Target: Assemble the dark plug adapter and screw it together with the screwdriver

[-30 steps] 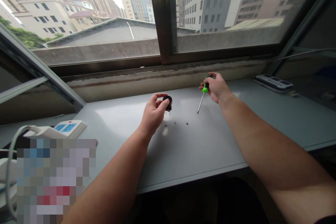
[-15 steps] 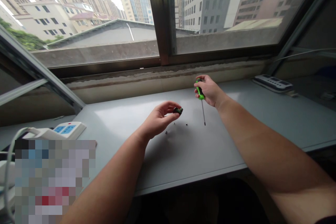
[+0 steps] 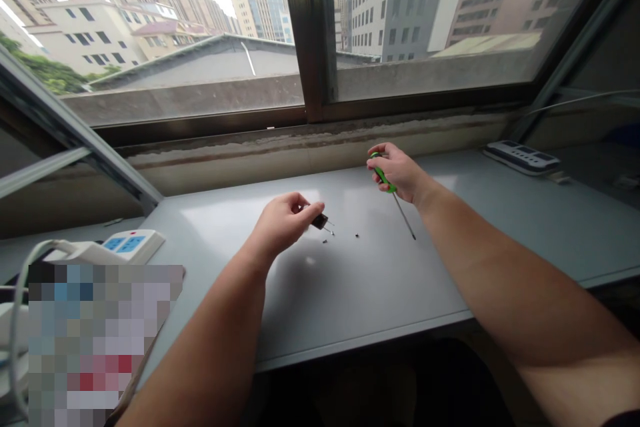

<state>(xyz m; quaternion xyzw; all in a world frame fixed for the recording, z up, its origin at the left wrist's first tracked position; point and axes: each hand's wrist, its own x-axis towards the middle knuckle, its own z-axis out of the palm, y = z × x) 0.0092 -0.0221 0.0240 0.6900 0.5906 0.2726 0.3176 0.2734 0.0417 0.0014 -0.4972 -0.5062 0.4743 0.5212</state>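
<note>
Near the middle of the grey table (image 3: 380,287), my left hand (image 3: 287,220) pinches a small dark part (image 3: 319,221) with thin metal prongs pointing to the right. Below and beside the prongs lie tiny screws (image 3: 325,241), and another small screw (image 3: 357,235) rests farther right. My right hand (image 3: 395,170) is wrapped round the green and black handle of a screwdriver (image 3: 384,180). Its metal shaft slants down to the right, with the tip away from the dark part and the screws.
A white power strip (image 3: 133,246) with blue sockets and a cable is at the left, behind a blurred-out item (image 3: 107,340). At the back right sits a grey and white power strip (image 3: 523,157). A window frame (image 3: 313,33) rises behind the table.
My left hand has moved left and turned, so the dark part's prongs now show. In my right hand the screwdriver has tilted, its tip swinging right. One screw lies in a slightly different spot.
</note>
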